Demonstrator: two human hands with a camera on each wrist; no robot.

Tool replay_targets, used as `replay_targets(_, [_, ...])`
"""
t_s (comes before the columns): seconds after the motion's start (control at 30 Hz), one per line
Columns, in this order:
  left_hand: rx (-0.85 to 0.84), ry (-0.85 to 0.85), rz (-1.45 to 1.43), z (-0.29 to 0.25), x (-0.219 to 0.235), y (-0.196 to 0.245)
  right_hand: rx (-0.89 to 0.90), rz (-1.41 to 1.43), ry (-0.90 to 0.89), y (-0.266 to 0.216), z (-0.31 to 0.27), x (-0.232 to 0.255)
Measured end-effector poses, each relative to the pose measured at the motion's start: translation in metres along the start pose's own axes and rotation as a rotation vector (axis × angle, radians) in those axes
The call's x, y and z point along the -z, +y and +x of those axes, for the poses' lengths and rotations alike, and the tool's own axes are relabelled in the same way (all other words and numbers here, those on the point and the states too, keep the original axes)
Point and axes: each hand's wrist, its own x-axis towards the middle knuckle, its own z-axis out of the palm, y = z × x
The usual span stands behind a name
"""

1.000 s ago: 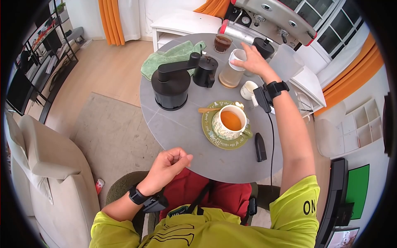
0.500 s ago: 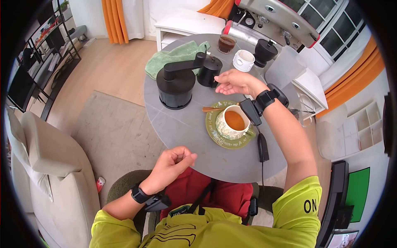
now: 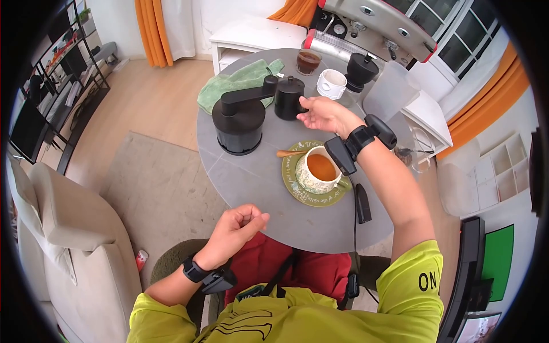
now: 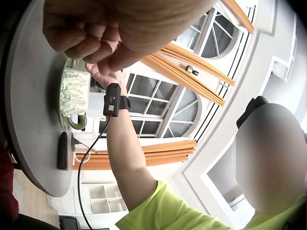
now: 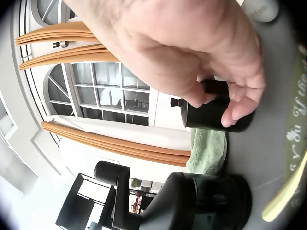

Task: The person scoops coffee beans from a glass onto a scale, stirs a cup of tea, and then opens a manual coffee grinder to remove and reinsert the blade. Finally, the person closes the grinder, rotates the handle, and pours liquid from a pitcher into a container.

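My right hand [image 3: 329,114] holds the small black lidded pot [image 3: 289,96] at its handle side, thumb and fingers curled there. Seen from the right wrist, the thumb and fingertips lie against the pot [image 5: 218,115], and the handle is mostly hidden by the hand. Just behind the hand is a white cup-shaped piece [image 3: 331,83]. Below the right wrist, a patterned cup [image 3: 318,170] of orange-brown drink stands on a green saucer [image 3: 291,186] with a wooden spoon [image 3: 290,152]. My left hand [image 3: 233,233] hangs loosely curled near the table's front edge, holding nothing.
On the grey table [image 3: 263,200] a black crank grinder [image 3: 239,128] stands beside a green towel [image 3: 217,92]. Farther back are a glass of dark drink [image 3: 308,62] and another black grinder [image 3: 361,71]. A small black object [image 3: 362,204] lies right of the saucer.
My right hand has come from the white piece at the back, left and nearer, to the black pot, and its fingers now curl at the pot's handle. The left hand stays put.
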Motion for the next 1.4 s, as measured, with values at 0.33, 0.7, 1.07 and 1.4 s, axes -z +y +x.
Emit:
replay_targets(0.33, [0.058,0.003,0.02,-0.001,0.0,-0.002,0.402,0.074,-0.019,-0.075,-0.099,0.029])
replay_targets(0.7, [0.064,-0.018,0.057,-0.001,-0.009,-0.008,0.514,0.037,0.344,-0.031,-0.24,0.12])
replay_targets(1.07, [0.046,-0.046,0.079,-0.005,-0.014,-0.013,0.349,-0.374,0.578,0.027,-0.251,0.128])
replay_targets(1.4, [0.0,-0.083,0.068,-0.007,-0.017,-0.012,0.414,-0.69,0.628,0.014,-0.23,0.113])
